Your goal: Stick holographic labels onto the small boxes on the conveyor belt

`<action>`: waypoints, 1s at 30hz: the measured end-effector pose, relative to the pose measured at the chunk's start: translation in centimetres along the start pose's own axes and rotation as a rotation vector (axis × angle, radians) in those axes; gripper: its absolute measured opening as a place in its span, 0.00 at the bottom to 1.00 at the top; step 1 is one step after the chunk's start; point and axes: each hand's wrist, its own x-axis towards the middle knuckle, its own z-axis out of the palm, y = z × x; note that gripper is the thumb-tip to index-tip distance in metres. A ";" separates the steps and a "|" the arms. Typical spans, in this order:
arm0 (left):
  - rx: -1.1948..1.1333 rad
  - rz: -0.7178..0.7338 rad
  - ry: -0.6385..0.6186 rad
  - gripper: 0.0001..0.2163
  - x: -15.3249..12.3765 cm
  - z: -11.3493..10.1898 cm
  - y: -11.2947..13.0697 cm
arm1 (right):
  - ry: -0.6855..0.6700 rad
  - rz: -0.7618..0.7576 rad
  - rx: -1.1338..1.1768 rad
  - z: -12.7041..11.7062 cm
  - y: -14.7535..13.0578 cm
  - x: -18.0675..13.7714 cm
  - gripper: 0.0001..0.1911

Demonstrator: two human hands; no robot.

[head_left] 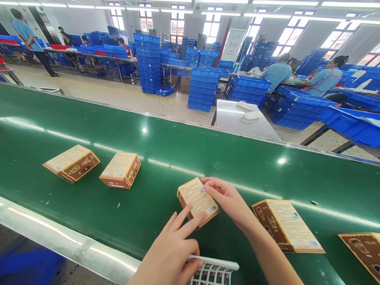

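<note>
One box (192,196) on the belt between my hands

The box lies on the green belt (157,190), text side up; I can't see inside, so its contents I can't tell. Two more, a left box (72,163) and its neighbour (120,168), lie well off to my left; another box (289,225) sits beyond my right forearm. Across the belt, blue crates (203,89) stand in stacks, and a crate (353,124) at the right edge has something white in it.

My left hand (172,253) pinches a curled white sheet (215,264) between thumb and a bent finger, while two outstretched fingers rest on the near left part of the box. My right hand (230,202) is at its far right side, thumb and fingertip close together at the small shiny sticker (202,190). I can't tell whether they grip it or only press.

The sheet runs out of view below, its small print unreadable. An end box (363,253) is cut off at the right.
</note>
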 end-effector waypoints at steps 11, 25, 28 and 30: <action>-0.006 0.055 -0.047 0.04 1.3 0.5 1.4 | -0.001 -0.028 -0.166 -2.3 1.0 -0.8 0.18; -0.076 0.184 0.024 0.03 2.4 1.7 1.7 | 0.345 -0.058 -0.269 -3.5 1.6 -1.7 0.17; -0.230 0.128 0.133 0.04 1.3 0.7 1.4 | 0.322 -0.091 -0.321 -4.3 -0.2 -4.0 0.16; -0.357 0.007 0.151 0.06 0.5 -0.1 1.4 | 0.160 -0.168 -0.345 -4.5 -1.6 -6.3 0.14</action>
